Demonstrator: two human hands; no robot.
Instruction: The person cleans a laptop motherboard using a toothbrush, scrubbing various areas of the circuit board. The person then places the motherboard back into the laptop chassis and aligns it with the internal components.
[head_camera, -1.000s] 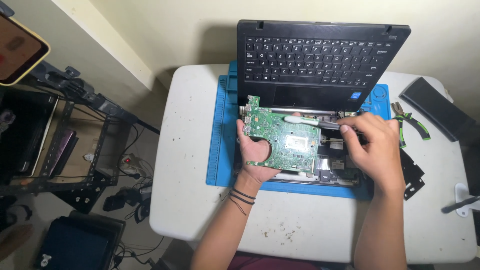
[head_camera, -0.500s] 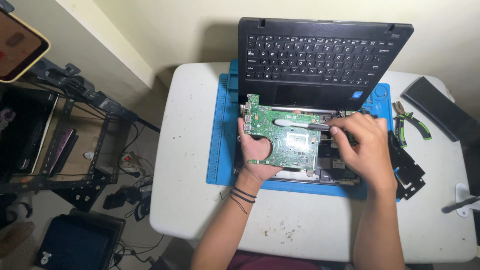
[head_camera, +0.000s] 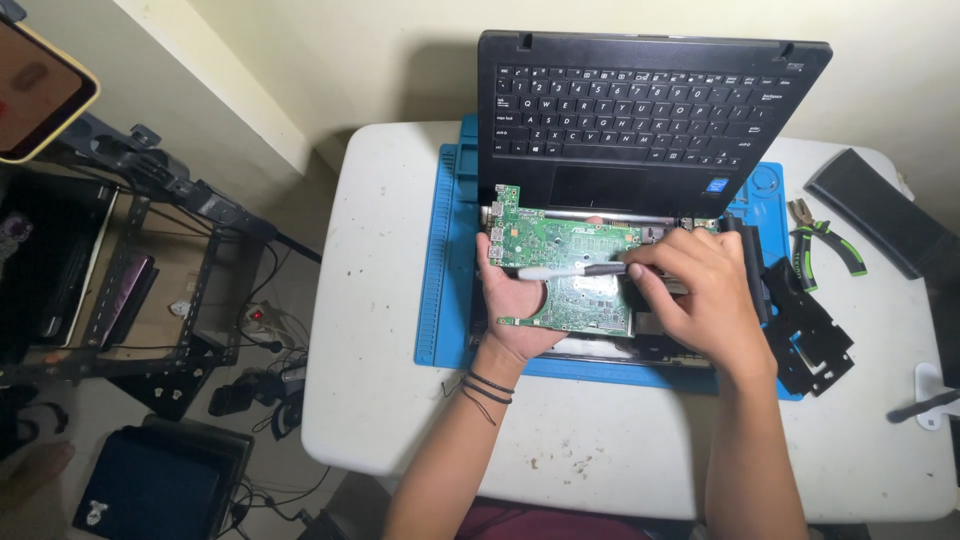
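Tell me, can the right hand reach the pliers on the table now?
Probably yes. The pliers lie in the open on the table, just beyond the right hand, nothing covering them. But that hand holds a brush, so it must put this down first.

We see a white counter (head_camera: 400, 380) carrying a blue work mat (head_camera: 440, 300). On its right side lie green-handled pliers (head_camera: 825, 240), with a flat black bar (head_camera: 875, 210) just beyond them and black plastic parts (head_camera: 810, 335) nearer us. At far left, a phone (head_camera: 35, 90) sits above a black metal rack (head_camera: 130, 290).
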